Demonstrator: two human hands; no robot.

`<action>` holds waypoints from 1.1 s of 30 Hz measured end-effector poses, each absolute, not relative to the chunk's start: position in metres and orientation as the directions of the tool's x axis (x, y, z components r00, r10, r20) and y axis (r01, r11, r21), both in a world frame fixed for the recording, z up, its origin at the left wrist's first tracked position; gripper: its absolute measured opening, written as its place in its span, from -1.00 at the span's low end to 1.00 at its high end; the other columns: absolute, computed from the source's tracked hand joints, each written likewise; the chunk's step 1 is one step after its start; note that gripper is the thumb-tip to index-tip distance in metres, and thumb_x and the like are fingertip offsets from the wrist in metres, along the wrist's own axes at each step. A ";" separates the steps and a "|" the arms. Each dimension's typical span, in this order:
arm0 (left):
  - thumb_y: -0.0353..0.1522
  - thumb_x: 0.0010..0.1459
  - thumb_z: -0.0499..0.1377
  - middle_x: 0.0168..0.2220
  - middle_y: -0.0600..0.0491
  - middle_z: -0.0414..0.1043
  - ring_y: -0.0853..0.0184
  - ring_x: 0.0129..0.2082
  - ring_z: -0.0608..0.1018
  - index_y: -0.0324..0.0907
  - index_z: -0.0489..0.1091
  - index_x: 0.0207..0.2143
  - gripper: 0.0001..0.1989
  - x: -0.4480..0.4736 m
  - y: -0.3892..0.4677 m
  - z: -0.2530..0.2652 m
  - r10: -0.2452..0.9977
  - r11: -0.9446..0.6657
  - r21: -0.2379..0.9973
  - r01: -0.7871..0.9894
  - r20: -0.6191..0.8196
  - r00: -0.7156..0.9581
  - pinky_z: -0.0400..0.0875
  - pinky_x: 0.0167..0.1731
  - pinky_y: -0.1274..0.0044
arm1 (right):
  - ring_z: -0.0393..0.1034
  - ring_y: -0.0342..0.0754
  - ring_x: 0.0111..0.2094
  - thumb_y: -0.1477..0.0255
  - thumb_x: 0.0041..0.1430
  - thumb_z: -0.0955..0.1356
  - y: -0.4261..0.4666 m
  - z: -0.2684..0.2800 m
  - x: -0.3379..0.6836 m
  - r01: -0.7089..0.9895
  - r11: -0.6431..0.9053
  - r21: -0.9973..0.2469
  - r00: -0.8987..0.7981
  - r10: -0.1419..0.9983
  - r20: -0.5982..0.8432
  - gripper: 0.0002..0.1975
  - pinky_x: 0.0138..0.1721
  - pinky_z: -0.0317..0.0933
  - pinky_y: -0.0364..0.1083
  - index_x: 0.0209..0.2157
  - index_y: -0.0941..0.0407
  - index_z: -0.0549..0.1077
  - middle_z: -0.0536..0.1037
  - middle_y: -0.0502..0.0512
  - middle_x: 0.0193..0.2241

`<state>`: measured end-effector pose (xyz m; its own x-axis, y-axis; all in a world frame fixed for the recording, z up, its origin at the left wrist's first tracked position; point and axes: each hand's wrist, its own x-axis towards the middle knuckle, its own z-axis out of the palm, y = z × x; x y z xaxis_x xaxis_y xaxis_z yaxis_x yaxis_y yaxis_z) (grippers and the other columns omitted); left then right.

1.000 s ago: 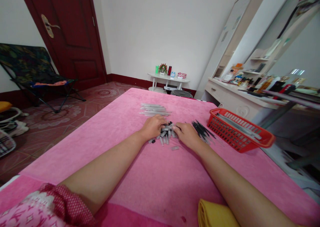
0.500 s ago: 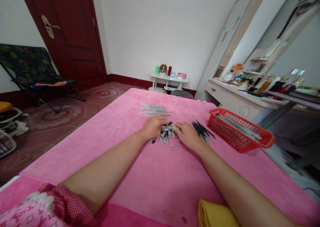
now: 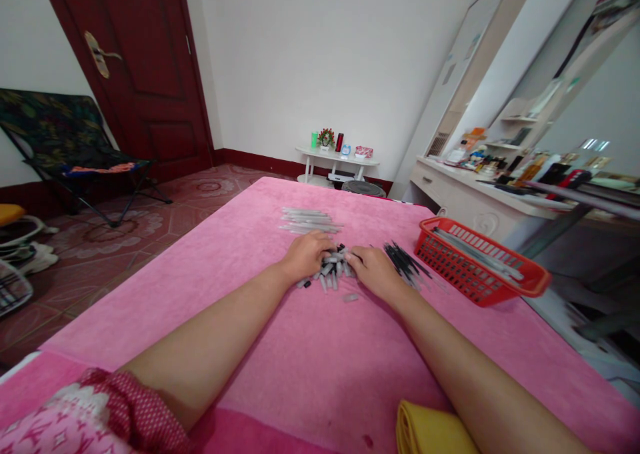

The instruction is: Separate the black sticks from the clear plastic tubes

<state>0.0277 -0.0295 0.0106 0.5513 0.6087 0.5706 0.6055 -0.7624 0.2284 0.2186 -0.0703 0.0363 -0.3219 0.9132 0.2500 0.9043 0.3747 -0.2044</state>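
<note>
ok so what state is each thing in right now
caps: heaped between the hands
left hand: curled at the caps, grip unclear
right hand: curled at the caps, grip unclear
loose cap: lying apart
clear tubes: lying side by side
black sticks: bunched, lying down
red basket: open-topped, partly filled
yellow cloth: folded
pink cover: spread out
chair: unfolded
door: looks shut

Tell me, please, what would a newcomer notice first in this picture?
The bright pink cloth spread across the foreground probably catches the eye first. Farther along it, the left hand and right hand touch a pile of small grey and black pieces. A red basket on the right also stands out.
</note>
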 end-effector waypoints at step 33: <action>-0.57 0.02 0.12 -0.24 -0.01 0.51 0.28 -0.18 0.47 -0.16 0.51 -0.24 -0.71 0.027 -0.027 0.009 0.586 -0.790 0.243 0.563 0.571 0.575 0.35 -0.19 0.49 | 0.38 -0.10 -0.45 0.35 0.25 0.18 -0.074 0.038 0.215 0.904 0.369 -0.215 -0.314 0.916 0.251 -0.69 -0.43 -0.02 -0.17 -0.41 0.14 0.48 0.56 0.13 -0.46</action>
